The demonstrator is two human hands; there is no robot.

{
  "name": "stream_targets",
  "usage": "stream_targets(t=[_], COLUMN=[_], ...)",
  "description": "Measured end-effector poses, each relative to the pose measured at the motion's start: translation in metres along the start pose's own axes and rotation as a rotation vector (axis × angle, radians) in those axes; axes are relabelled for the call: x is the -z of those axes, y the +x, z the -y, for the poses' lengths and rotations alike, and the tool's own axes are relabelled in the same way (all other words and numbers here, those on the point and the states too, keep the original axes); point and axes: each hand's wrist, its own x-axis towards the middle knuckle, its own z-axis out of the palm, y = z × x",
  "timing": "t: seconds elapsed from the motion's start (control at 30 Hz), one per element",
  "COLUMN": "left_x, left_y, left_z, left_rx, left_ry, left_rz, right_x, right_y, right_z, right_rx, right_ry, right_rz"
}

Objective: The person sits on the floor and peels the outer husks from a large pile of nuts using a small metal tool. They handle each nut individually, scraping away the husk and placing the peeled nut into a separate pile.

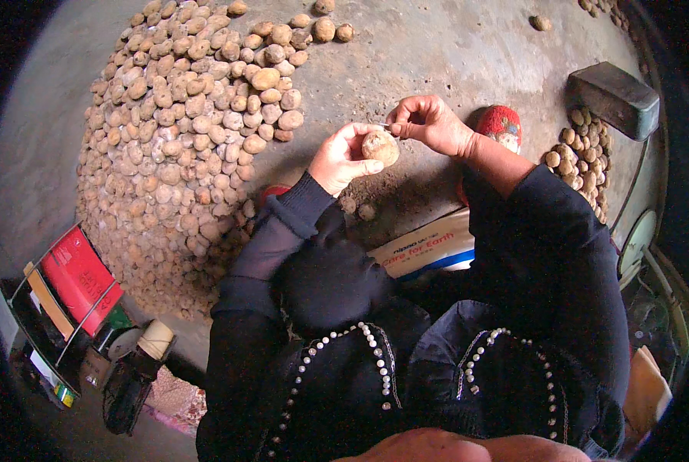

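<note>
A round, dirt-flecked potato [380,149] rests in my left hand [338,159], fingers behind it and thumb along its lower side. Just above it, my right hand [431,124] pinches a thin, pale sliver-like object [383,125] between thumb and fingers, close to the potato's top edge. Whether this object touches the potato, and what it is exactly, is too small to tell. Both hands are over the concrete floor, right of a large potato heap [171,156]. Below them, a few loose potatoes [367,211] lie among dark soil crumbs.
A red patterned slipper [500,124] is beyond my right forearm. At the right, a dark rectangular container [614,101] stands beside a smaller potato pile [581,161]. A white sack with printed writing [425,242] lies near my lap. A metal rack [61,300] holds a red folder at lower left.
</note>
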Motion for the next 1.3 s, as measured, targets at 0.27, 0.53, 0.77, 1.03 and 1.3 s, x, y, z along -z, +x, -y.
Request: stream_targets(t=[0.27, 0.53, 0.77, 1.03, 1.3], left_x=[0.009, 0.014, 0.020, 0.030, 0.047], left_y=[-0.003, -0.015, -0.026, -0.038, -0.036], left_z=[0.005, 0.001, -0.005, -0.003, 0.006], left_rx=[-0.019, -0.016, 0.014, 0.016, -0.280], left_ry=[0.105, 0.223, 0.158, 0.105, 0.697], left_rz=[-0.081, -0.098, -0.118, -0.214, -0.428], right_x=[-0.015, -0.022, -0.030, -0.032, -0.018], right_y=[-0.002, 0.009, 0.020, 0.043, 0.046], right_z=[0.028, 0.015, 0.016, -0.008, -0.038], right_rx=[0.201, -0.001, 0.154, -0.080, -0.279], right_ry=[-0.412, -0.100, -0.254, 0.076, 0.171], right_rz=[0.142, 0.059, 0.184, 0.205, 0.122])
